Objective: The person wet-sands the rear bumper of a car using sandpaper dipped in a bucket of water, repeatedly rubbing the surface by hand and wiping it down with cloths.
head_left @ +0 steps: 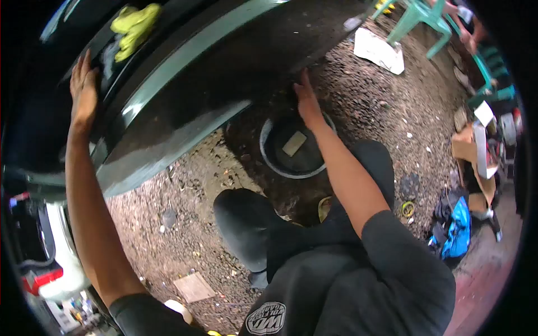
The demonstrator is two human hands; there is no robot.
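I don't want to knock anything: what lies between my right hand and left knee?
In the head view, a dark round basin lies between your right hand and left knee, holding a rectangular block.

Resting left hand (84,94) against dark car (207,92) near yellow cloth (136,29); holding right hand (307,102) out near car, above tub (273,158) with block (294,144) inside.

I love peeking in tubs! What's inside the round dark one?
A pale rectangular block lies in the tub. The right arm covers part of its right edge, so anything behind there is hidden.
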